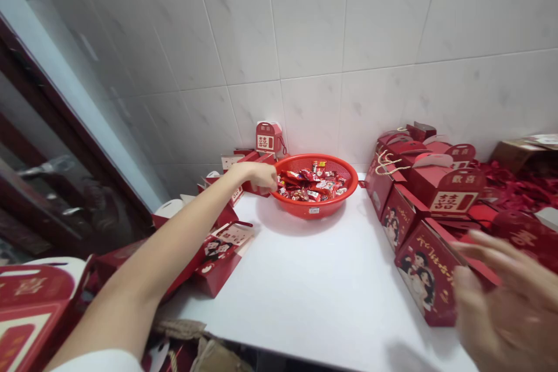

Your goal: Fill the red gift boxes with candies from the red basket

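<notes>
Has the left hand at the left rim of the red basket on the white table, near several red boxes at left, with fingers bent and tips hidden; cannot tell whether gripping any of the wrapped sweets inside. Holds the right hand, blurred, with thumb and fingers spread apart, just beside the nearest photo-printed box on the table's right side.

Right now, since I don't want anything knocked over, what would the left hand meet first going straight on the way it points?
Probably the small, shiny, mostly red packets in the round red plastic basket; the left hand is at its left rim, though whether it clears that rim is unclear.
</notes>
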A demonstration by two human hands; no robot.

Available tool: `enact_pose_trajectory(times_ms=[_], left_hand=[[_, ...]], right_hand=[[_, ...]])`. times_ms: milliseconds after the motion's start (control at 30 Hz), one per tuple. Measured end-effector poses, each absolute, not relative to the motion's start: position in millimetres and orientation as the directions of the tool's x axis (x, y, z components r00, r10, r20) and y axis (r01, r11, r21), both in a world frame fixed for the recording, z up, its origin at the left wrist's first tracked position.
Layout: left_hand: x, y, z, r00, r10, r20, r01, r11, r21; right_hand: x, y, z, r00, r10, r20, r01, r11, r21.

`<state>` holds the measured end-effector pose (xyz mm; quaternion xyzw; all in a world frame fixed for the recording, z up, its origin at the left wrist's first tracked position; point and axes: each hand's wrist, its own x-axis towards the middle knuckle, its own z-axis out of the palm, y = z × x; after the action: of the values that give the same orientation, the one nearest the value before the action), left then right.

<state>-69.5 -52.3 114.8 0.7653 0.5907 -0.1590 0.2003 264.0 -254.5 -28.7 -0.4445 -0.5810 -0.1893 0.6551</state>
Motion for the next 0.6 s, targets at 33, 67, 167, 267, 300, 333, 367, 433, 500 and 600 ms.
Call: enact_pose_trajectory(times_ms=[33,67,167,267,300,333,367,433,500,600], left_hand=[[-75,-53,110,0.184,0.825,-0.534,0.983,-0.169,0.078],[-80,-53,103,0.139,0.810,-0.569,0.989,-0.138,0.046],[-95,-56,76,0.078,0.786,-0.614,0.992,-0.122,-0.030],[-106,-57,51,0.054,0.769,-0.637,0.986,-0.140,-0.087],[-109,-57,45,0.054,0.759,-0.649,0.984,-0.149,-0.092],[-111,-57,40,0.056,0.744,-0.666,0.983,-0.157,-0.093],[-112,-57,36,0.052,0.724,-0.688,0.983,-0.160,-0.095],[-114,-57,30,0.017,0.670,-0.742,0.981,-0.154,-0.117],[-113,-58,28,-0.039,0.617,-0.786,0.979,-0.133,-0.153],[-108,-61,25,-0.077,0.575,-0.815,0.980,-0.107,-0.168]], right_hand=[[252,-254,-26,0.219,0.304,0.927,0.737,0.571,-0.362],[242,-253,-25,0.148,0.341,0.928,0.714,0.613,-0.339],[222,-246,-27,-0.015,0.370,0.929,0.642,0.715,-0.275],[210,-235,-29,-0.096,0.359,0.929,0.590,0.772,-0.237],[207,-230,-30,-0.114,0.369,0.922,0.573,0.783,-0.242],[204,-226,-30,-0.128,0.382,0.915,0.556,0.792,-0.253],[202,-222,-32,-0.138,0.396,0.908,0.536,0.800,-0.268],[197,-216,-36,-0.147,0.431,0.890,0.504,0.807,-0.307],[194,-213,-43,-0.148,0.468,0.871,0.484,0.802,-0.349],[194,-212,-53,-0.158,0.529,0.834,0.469,0.783,-0.408]])
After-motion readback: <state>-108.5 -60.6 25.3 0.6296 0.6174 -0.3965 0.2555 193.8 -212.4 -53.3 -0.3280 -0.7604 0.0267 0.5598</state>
